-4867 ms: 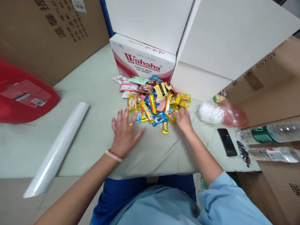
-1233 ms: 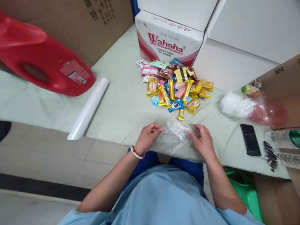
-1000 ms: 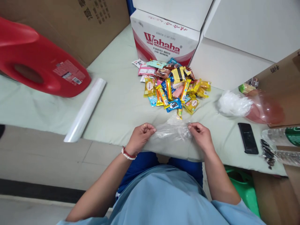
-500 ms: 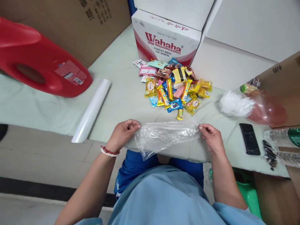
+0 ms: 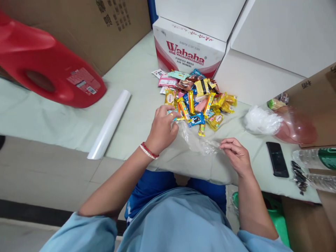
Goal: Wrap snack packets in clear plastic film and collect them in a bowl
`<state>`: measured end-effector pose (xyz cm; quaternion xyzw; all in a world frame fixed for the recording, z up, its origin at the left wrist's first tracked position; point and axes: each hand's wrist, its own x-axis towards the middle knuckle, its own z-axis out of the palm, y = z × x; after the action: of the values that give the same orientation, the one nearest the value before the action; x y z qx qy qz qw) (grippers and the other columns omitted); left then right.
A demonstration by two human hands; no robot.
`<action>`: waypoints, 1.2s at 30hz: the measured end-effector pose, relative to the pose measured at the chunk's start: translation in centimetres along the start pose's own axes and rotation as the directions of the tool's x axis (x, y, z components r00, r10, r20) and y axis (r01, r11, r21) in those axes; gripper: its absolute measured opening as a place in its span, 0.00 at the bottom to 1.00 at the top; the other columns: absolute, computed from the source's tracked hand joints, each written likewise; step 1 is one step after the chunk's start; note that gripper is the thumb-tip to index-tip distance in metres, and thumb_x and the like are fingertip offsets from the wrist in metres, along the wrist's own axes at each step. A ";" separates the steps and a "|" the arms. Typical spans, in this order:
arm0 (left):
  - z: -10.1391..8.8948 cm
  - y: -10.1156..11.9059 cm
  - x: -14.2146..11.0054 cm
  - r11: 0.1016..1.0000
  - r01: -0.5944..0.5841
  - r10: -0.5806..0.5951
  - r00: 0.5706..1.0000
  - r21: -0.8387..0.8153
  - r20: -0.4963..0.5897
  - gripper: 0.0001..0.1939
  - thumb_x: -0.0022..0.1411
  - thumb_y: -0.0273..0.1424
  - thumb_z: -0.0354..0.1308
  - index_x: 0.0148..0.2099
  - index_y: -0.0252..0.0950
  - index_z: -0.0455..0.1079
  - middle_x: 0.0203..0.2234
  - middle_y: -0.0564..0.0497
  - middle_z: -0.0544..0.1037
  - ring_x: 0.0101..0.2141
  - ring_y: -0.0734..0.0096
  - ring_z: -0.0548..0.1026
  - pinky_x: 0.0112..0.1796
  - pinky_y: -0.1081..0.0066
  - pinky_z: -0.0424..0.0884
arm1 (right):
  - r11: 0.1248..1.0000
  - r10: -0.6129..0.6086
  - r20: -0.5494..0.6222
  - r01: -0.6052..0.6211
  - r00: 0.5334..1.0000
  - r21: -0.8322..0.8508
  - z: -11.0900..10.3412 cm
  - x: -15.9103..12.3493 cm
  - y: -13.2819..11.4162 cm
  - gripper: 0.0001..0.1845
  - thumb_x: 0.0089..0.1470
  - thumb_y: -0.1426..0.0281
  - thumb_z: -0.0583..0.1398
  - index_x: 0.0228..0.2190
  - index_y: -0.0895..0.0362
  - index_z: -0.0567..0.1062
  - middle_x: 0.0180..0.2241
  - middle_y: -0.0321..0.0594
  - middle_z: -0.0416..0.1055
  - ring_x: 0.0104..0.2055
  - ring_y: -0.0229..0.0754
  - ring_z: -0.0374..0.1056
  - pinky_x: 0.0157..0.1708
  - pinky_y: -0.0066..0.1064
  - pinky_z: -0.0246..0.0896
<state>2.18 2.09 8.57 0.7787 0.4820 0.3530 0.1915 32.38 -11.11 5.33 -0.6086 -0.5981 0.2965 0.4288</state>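
Note:
My right hand (image 5: 235, 155) pinches one end of a clear plastic bag (image 5: 198, 141) between thumb and fingers. Crumpled and narrow, the bag stretches up and left over the cloth toward my left hand (image 5: 165, 126). That hand is at the lower left edge of a heap of wrapped snacks (image 5: 201, 87), its thumb and fingers apart. The bag's far end is close to the left thumb, and I see no firm grip on it. A blue snack packet (image 5: 196, 120) and a slim yellow packet (image 5: 201, 130) are just right of the left fingers.
Left are a white roll (image 5: 109, 124) and a red jug (image 5: 52, 66). Behind the snacks stands a Wahaha carton (image 5: 187, 50). On the right are a bundle of white plastic (image 5: 262, 119), a reddish clear container (image 5: 298, 126), a black phone (image 5: 277, 159) and a plastic bottle (image 5: 307, 156).
My left hand has moved up and right from the bag's left side to the snacks, its fingers parting. The bag, formerly spread between both hands, has narrowed. My right hand stays nearly in place.

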 end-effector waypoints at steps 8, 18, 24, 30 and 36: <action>-1.6 -3.2 -1.3 0.973 -0.031 0.199 0.622 -0.230 0.758 0.15 0.47 0.20 0.54 0.29 0.42 0.79 0.41 0.46 0.84 0.40 0.58 0.80 0.44 0.63 0.75 | 0.973 0.059 -0.250 0.000 0.967 0.229 -2.0 -0.2 -1.6 0.10 0.54 0.71 0.65 0.21 0.54 0.75 0.39 0.43 0.73 0.43 0.47 0.69 0.33 0.33 0.61; -0.1 4.3 -3.6 0.957 -0.201 0.233 0.962 -0.211 0.142 0.18 0.66 0.44 0.63 0.52 0.40 0.77 0.53 0.39 0.77 0.53 0.53 0.74 0.55 0.55 0.71 | 0.869 0.277 -0.102 -0.204 0.955 0.451 -2.0 2.1 -5.0 0.13 0.48 0.65 0.67 0.22 0.54 0.69 0.39 0.42 0.71 0.26 0.35 0.58 0.22 0.31 0.55; 8.4 6.8 -5.5 0.920 -0.243 0.275 0.959 -0.309 0.066 0.27 0.65 0.49 0.64 0.56 0.36 0.73 0.57 0.32 0.73 0.57 0.47 0.71 0.57 0.49 0.68 | 0.822 0.319 -0.016 -0.268 0.948 0.503 -1.3 2.9 -7.1 0.14 0.46 0.64 0.68 0.22 0.54 0.68 0.38 0.41 0.72 0.25 0.34 0.55 0.21 0.30 0.53; 11.2 7.1 -4.2 0.816 0.046 0.074 0.980 -0.577 0.183 0.09 0.67 0.36 0.60 0.38 0.37 0.77 0.36 0.44 0.79 0.40 0.59 0.77 0.46 0.61 0.71 | 0.842 0.293 0.006 -0.261 0.956 0.472 -0.8 4.0 -6.8 0.12 0.49 0.61 0.68 0.27 0.52 0.71 0.44 0.41 0.75 0.28 0.37 0.64 0.25 0.32 0.63; 10.9 6.5 -4.1 0.502 0.465 -0.329 0.883 -0.729 0.335 0.09 0.60 0.36 0.62 0.32 0.36 0.71 0.26 0.53 0.75 0.29 0.73 0.70 0.33 0.73 0.66 | 0.965 0.179 -0.385 -0.084 0.906 0.249 0.5 2.4 -4.2 0.16 0.58 0.57 0.67 0.44 0.52 0.76 0.39 0.39 0.72 0.36 0.39 0.68 0.39 0.33 0.67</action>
<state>13.06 -4.11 3.84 0.5036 0.4241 0.4147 0.6281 30.25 -9.06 9.17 -0.6428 -0.4162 0.2591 0.5886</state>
